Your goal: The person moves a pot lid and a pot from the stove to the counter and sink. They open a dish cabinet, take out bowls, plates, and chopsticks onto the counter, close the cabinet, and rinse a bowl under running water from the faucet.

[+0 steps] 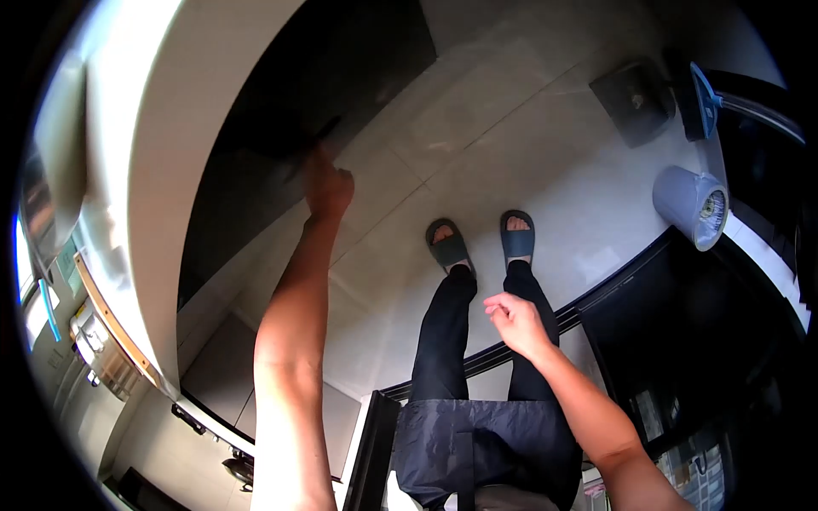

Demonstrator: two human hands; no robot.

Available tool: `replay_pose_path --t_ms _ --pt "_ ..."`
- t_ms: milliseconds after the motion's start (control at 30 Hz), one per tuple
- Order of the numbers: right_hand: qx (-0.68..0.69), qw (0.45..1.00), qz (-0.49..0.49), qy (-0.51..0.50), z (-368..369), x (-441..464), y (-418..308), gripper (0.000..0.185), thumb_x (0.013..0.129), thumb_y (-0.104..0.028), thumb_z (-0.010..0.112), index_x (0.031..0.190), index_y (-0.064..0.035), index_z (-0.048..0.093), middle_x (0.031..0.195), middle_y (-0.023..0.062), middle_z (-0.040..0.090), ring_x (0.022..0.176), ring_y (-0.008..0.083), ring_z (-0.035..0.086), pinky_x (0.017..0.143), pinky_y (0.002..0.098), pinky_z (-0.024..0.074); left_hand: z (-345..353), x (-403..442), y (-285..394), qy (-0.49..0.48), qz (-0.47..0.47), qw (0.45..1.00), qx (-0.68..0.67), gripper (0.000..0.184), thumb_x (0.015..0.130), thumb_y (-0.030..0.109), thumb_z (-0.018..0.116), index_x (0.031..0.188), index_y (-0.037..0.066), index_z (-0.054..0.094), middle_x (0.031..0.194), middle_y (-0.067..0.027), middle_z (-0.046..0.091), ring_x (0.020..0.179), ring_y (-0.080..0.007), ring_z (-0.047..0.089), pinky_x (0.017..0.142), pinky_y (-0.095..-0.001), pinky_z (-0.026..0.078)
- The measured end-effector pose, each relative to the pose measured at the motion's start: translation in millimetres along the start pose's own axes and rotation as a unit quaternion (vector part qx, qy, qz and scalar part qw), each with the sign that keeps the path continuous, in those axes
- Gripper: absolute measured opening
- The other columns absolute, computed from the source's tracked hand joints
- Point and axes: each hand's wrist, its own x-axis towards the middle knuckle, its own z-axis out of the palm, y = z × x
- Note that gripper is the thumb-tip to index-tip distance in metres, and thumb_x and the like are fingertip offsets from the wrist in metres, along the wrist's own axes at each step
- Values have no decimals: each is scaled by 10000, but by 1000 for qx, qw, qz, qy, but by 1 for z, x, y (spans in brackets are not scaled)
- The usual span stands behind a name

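My left hand [328, 187] reaches forward at the upper left, in shadow, against a dark flat panel [256, 162] under the pale counter edge. Its fingers are curled closed around a thin dark shape, which is too dim to name. Lower and to the right, my right hand [515, 322] hangs in front of my leg. Its fingers are loosely bent and a little apart, with nothing visible in them. A dark apron [439, 434] covers my lap, above black trousers [443, 341].
My feet stand in dark slides [447, 245] on a pale tiled floor [400, 221]. To the right are a grey bin [677, 196] with a liner, a black dustpan [630, 102] and a blue-edged broom head [705, 100]. Glossy black cabinet fronts [673, 324] stand at the lower right.
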Motion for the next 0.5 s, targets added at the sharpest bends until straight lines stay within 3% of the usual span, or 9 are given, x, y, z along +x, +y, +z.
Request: replay_pose_path --t_ms 133,200,300,333,400,500 --pt "0 1000 9 -8 4 1 17 176 882 -119 561 991 -30 667 814 137 692 683 240 677 637 329 521 -15 9 5 -9 19 999 25 671 768 122 608 1374 -61 388 1315 -279 467 1213 -390 473 1043 -432 388" --pt "-16 1000 9 -18 10 6 29 172 880 -122 563 985 -36 669 808 144 688 685 247 677 639 335 520 -21 9 14 -14 -17 999 36 687 726 119 621 1352 -68 410 1287 -283 483 1190 -397 487 1021 -439 411" --pt "-44 998 -42 6 17 15 47 151 868 -133 582 969 -71 675 777 155 673 673 293 660 613 377 505 -24 12 11 -8 -11 1000 18 673 714 149 626 1331 -52 448 1274 -278 504 1186 -399 494 1014 -441 423" --pt "-51 998 -48 1 16 20 48 151 868 -133 582 969 -71 675 777 155 673 673 293 660 613 377 505 -22 11 9 -3 -20 1000 15 673 714 149 626 1331 -52 448 1274 -278 504 1186 -399 494 1014 -441 423" --pt "-86 995 -2 -45 16 31 47 195 874 -101 558 1010 -20 672 827 113 698 688 192 660 654 314 512 -27 11 9 1 -29 1000 -1 658 714 189 627 1321 -20 481 1265 -268 529 1192 -383 503 1007 -444 433" --pt "-136 990 -36 -31 12 61 32 189 881 -137 565 1005 -43 673 808 146 683 724 243 676 670 345 516 -25 18 3 -38 -69 997 -17 655 710 216 633 1315 3 499 1272 -244 541 1204 -369 502 1007 -436 435"
